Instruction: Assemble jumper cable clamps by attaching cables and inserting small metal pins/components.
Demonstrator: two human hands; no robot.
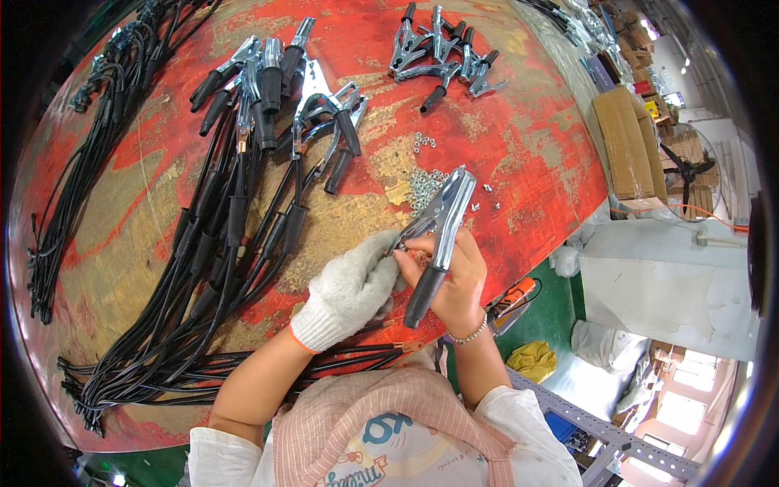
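Over the worn red tabletop (527, 109), the white-gloved left hand (349, 282) and bare right hand (460, 280) pinch a black-gripped silver clamp (448, 234); black-cabled silver clamps (272, 73) look finished; uncabled silver clamps (443, 50) seemingly remain.

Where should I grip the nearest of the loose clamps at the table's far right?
Likely by its black handle sleeve, coming from the near side: the sleeve angles that way and juts clear, while its metal body lies close to the other clamps.

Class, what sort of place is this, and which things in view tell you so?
Probably an assembly workshop: bundled black cables, metal clamps and a cluster of small metal fasteners lie together on a worn red table.
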